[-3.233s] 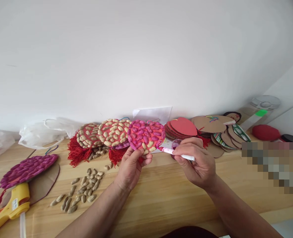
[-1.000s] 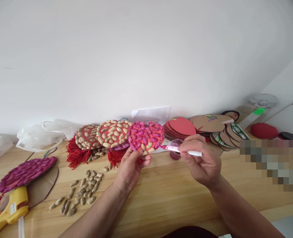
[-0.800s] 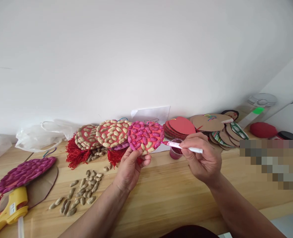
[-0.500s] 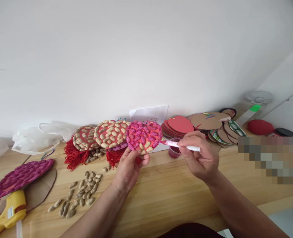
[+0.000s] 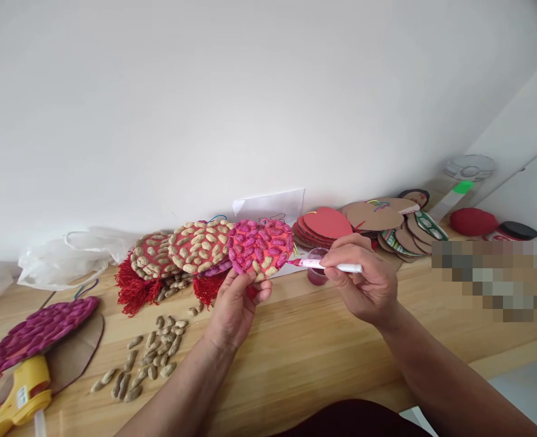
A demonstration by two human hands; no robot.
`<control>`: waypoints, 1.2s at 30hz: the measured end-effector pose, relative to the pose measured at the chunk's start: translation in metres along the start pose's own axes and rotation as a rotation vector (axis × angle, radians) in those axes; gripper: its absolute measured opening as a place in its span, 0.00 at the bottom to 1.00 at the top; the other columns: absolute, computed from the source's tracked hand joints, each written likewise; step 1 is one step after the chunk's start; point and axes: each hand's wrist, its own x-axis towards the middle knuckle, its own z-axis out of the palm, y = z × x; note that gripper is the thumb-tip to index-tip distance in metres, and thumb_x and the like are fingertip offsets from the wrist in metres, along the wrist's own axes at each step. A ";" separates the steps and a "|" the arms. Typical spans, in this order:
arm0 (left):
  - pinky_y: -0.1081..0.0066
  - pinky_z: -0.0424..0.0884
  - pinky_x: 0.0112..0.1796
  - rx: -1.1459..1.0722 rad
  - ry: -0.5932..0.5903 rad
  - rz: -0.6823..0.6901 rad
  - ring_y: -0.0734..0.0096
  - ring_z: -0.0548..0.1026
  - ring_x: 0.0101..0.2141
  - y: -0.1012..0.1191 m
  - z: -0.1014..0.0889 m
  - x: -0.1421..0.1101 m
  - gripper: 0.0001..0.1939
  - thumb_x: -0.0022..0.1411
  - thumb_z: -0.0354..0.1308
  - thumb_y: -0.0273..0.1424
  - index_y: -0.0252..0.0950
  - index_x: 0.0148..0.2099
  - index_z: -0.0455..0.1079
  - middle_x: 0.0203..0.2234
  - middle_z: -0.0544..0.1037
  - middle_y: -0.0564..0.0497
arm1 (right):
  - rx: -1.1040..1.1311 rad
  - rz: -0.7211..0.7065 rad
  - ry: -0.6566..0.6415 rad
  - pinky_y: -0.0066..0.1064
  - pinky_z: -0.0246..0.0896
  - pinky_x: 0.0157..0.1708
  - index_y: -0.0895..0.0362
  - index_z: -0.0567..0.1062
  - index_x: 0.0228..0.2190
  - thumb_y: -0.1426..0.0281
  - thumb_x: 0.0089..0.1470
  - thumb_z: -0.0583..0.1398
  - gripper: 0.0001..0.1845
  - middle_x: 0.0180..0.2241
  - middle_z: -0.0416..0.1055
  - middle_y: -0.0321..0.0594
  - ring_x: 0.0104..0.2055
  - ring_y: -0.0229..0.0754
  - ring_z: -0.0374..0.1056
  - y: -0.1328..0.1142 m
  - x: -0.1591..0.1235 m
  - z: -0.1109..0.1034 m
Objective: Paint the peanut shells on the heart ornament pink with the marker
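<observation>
My left hand [image 5: 237, 303] pinches the lower edge of a red disc covered in peanuts [image 5: 263, 246], tilted up towards me. Most of its peanuts are painted magenta; a few along the bottom are still bare tan. In my right hand [image 5: 367, 280] is a white-handled paintbrush [image 5: 350, 267], its pink tip touching or very near the peanuts on the disc's right lower rim. Partly behind the brush stands a clear cup of dark pink paint [image 5: 316, 277]. Left of the disc lean two others with unpainted peanuts [image 5: 201, 247] and red yarn tassels [image 5: 138, 285].
Loose peanuts [image 5: 163, 346] lie left of my left forearm. Further left are a yellow glue gun [image 5: 27, 391], a magenta peanut disc [image 5: 45, 331] and a plastic bag [image 5: 63, 258]. Stacked red discs [image 5: 327, 223], cardboard circles [image 5: 372, 217] and red yarn [image 5: 472, 222] sit at right.
The whole view has shifted slightly. Both hands keep their holds, and the brush tip stays by the disc's right lower rim.
</observation>
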 end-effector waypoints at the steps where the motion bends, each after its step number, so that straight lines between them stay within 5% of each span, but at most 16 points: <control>1: 0.77 0.77 0.25 0.001 0.001 -0.002 0.73 0.79 0.24 0.000 0.000 0.000 0.12 0.50 0.69 0.25 0.33 0.37 0.71 0.25 0.80 0.52 | 0.002 -0.002 -0.013 0.41 0.64 0.41 0.52 0.76 0.39 0.77 0.55 0.63 0.10 0.32 0.76 0.38 0.39 0.45 0.69 -0.001 0.000 0.000; 36: 0.77 0.76 0.23 0.067 -0.040 0.006 0.72 0.78 0.22 0.000 0.001 -0.001 0.16 0.49 0.70 0.26 0.34 0.40 0.70 0.25 0.79 0.52 | 0.104 0.150 0.074 0.40 0.65 0.41 0.53 0.78 0.38 0.73 0.59 0.62 0.06 0.33 0.74 0.41 0.41 0.46 0.69 0.005 -0.004 -0.001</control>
